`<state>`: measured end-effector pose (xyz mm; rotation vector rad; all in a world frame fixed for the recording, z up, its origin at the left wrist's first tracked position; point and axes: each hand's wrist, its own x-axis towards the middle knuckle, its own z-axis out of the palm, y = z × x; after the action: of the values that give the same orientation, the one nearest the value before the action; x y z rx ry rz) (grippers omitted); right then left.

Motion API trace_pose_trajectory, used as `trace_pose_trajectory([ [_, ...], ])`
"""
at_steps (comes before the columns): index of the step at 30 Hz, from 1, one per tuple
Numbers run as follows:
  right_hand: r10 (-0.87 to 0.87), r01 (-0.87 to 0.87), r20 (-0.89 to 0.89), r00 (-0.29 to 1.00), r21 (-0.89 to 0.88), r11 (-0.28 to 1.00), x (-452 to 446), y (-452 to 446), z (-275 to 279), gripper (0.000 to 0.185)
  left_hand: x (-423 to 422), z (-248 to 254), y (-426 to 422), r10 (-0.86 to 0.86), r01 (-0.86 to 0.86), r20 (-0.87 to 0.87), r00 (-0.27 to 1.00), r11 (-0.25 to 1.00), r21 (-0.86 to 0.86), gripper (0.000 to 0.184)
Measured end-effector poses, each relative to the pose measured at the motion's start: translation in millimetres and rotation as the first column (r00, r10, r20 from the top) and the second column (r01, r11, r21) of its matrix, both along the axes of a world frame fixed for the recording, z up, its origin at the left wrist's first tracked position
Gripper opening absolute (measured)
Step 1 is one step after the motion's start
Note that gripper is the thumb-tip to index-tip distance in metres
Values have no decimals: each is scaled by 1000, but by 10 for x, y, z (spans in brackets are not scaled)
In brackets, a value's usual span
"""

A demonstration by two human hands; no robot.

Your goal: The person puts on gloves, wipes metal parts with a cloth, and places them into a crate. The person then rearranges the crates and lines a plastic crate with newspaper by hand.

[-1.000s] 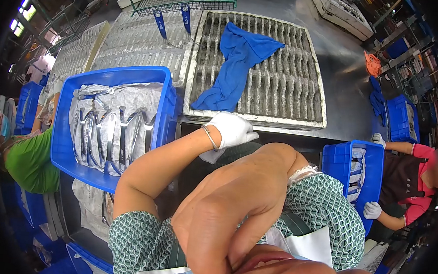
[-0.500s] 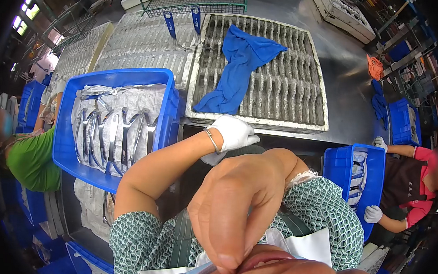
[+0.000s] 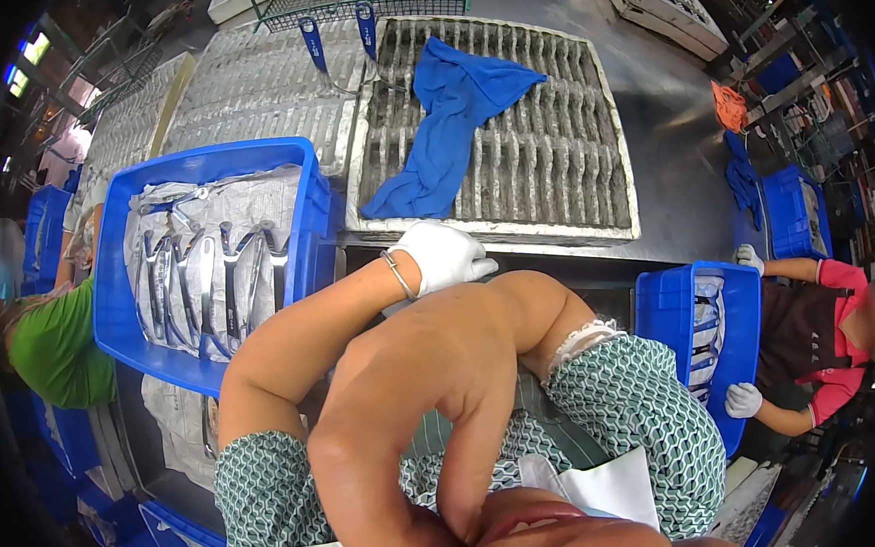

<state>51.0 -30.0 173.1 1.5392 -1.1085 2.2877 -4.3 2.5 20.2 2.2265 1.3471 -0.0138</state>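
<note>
My left hand (image 3: 440,258), in a white glove with a bangle at the wrist, is closed by the front edge of the slotted tray (image 3: 615,234). Its curled fingers hide anything in them. My bare right hand (image 3: 421,373) looms large before the camera, bent toward my face beside the mouth. Its thumb and fingers form a closed loop, their tips hidden at the bottom. A crumpled blue cloth (image 3: 444,134) lies on the tray. Left of my gloved hand, a blue bin (image 3: 306,205) holds several shiny metal parts (image 3: 199,284) on whitish sheeting.
Two blue-handled tools (image 3: 311,43) lie at the tray's back left, near a green wire basket (image 3: 374,4). At the right, a co-worker in pink (image 3: 839,348) has gloved hands at another blue bin (image 3: 656,307). A co-worker in green (image 3: 62,346) is at the left.
The view has shifted slightly, moving the tray and bins leftward. My right hand's fingers dipped toward the mouth and then spread into a wider loop. My left hand stays by the tray's edge.
</note>
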Motion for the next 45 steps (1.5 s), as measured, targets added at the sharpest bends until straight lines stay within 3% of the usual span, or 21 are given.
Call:
trace_pose_trajectory([
  [5, -41, 36, 110, 993, 44, 998, 14, -34, 0, 50, -4, 44, -14, 2, -2, -5, 1000, 1000, 20, 47],
  [11, -113, 108, 56, 992, 86, 990, 1, -4, 22, 45, 0, 30, -14, -9, 8, 5, 1000, 999, 37, 46],
  [14, -229, 230, -25, 973, 173, 958, 18, 54, 56, 44, 2, 131, -23, -6, 7, -8, 1000, 1000, 19, 46],
  [26, -193, 194, -44, 980, 25, 981, 6, -46, 1, 43, -13, 19, -8, -14, 13, 24, 1000, 999, 35, 44],
  [42, -285, 290, -138, 949, 17, 957, 16, 14, 28, 38, -7, 35, -16, -3, 4, -8, 1000, 1000, 27, 46],
  [45, -291, 297, -92, 952, 53, 953, 47, 22, 32, 38, -6, 36, -12, -8, 8, -21, 1000, 1000, 22, 46],
])
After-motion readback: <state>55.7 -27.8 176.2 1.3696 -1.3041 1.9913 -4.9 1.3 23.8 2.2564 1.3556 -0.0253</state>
